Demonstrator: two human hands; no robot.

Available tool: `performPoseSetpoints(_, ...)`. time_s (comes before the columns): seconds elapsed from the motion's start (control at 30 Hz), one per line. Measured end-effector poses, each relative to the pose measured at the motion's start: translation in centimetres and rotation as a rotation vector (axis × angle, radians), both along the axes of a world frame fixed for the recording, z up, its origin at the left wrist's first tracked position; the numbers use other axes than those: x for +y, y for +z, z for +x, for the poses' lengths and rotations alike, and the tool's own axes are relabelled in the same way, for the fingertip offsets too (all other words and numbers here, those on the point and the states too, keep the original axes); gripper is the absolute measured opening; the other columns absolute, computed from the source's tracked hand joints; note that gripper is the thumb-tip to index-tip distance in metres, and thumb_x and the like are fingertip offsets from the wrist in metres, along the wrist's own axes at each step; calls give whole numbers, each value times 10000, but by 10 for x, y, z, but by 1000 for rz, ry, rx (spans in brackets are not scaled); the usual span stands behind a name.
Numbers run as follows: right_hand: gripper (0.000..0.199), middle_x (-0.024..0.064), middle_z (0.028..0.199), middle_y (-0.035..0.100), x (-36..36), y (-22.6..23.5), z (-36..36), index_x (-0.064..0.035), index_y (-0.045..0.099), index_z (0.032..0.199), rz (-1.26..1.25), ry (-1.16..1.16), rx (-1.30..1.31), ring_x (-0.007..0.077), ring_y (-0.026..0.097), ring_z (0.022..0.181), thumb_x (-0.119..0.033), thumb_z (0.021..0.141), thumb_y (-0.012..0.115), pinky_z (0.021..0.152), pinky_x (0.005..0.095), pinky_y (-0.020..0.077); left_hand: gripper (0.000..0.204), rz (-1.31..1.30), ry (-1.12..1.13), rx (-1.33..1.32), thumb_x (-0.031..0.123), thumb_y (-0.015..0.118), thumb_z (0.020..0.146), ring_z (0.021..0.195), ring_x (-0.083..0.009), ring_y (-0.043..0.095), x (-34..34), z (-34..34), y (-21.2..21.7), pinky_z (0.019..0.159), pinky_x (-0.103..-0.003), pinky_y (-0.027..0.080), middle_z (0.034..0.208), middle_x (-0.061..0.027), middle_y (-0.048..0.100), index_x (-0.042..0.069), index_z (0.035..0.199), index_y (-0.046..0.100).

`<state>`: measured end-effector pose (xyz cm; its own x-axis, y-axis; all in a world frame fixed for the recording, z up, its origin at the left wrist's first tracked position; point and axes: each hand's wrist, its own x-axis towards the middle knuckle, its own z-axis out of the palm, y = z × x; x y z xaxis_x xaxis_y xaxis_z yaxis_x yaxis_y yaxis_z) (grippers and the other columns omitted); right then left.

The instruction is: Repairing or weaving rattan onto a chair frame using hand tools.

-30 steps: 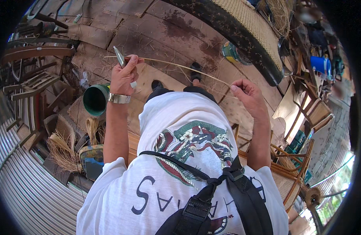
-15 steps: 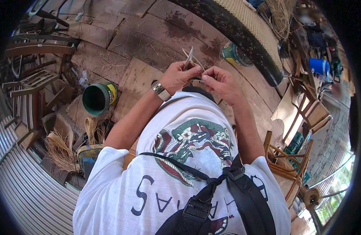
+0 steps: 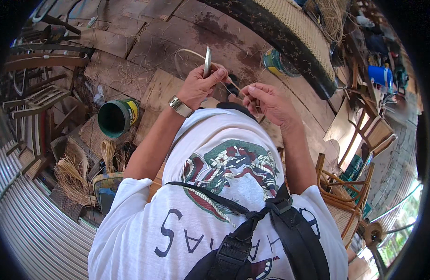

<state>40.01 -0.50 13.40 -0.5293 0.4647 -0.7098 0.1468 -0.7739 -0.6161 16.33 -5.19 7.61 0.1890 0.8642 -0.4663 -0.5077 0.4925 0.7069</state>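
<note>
My left hand (image 3: pixel 199 87) is closed around a knife whose pale, pointed blade (image 3: pixel 207 63) sticks up past the fingers. A thin, light cane strip (image 3: pixel 188 50) curls out beyond that hand and also runs between both hands. Its near end is pinched by the fingers of my right hand (image 3: pixel 269 101), a short way to the right. The knife's handle is hidden in my left palm. Both hands are just past the front of my white shirt (image 3: pixel 205 154), above the plank floor (image 3: pixel 163 51).
A green bucket (image 3: pixel 113 120) stands to the left, with fibre bundles (image 3: pixel 75 179) nearer me. Wooden chair frames (image 3: pixel 37 100) crowd the far left. Ahead right are another green bucket (image 3: pixel 274 64) and a dark-framed seat with woven cane (image 3: pixel 289 23). A cane chair (image 3: pixel 343 205) sits at right.
My hands have moved apart, the left one leftward and the right one slightly rightward. The cane strip now stretches between them and its loop swings out farther left. The blade has shifted left.
</note>
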Motion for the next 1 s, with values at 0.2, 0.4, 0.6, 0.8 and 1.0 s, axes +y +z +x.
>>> performPoseSetpoints(0.2, 207, 24, 831, 649, -4, 1, -2, -52, 662, 1036, 51, 22, 33, 93, 591, 679, -230, 932, 666, 625, 218, 468, 163, 290, 24, -57, 224, 621, 972, 551, -22, 410, -2, 2, -4, 479, -181, 316, 943, -29, 698, 88, 1060, 639)
performPoseSetpoints(0.4, 199, 17, 812, 636, -8, -1, -9, -42, 667, 1019, -110, -43, 118, 99, 580, 670, -189, 890, 702, 637, 235, 474, 152, 393, 3, -115, 193, 599, 982, 570, -37, 413, -4, -6, -7, 515, -180, 329, 962, -58, 691, 81, 1076, 637)
performPoseSetpoints(0.6, 155, 0, 785, 598, -10, -2, -11, -32, 649, 951, -140, 21, 170, 94, 559, 690, -172, 892, 681, 673, 253, 464, 144, 393, -43, -118, 199, 595, 983, 588, -38, 408, -5, -11, -5, 529, -183, 332, 958, -69, 686, 76, 1045, 635)
performPoseSetpoints(0.8, 121, 8, 814, 610, -15, -3, -18, -50, 627, 959, -38, -14, 159, 99, 575, 695, -160, 915, 652, 756, 273, 500, 140, 383, -54, -142, 200, 601, 981, 591, -35, 397, -9, -18, -5, 530, -181, 325, 983, -66, 677, 70, 1019, 636)
performPoseSetpoints(1.0, 123, 35, 912, 656, -20, -7, -29, -59, 617, 999, -43, -199, 235, 104, 591, 728, -166, 942, 632, 717, 240, 509, 150, 446, -72, -32, 204, 604, 978, 604, -34, 395, -17, -27, 4, 541, -186, 324, 1028, -62, 664, 62, 1019, 635)
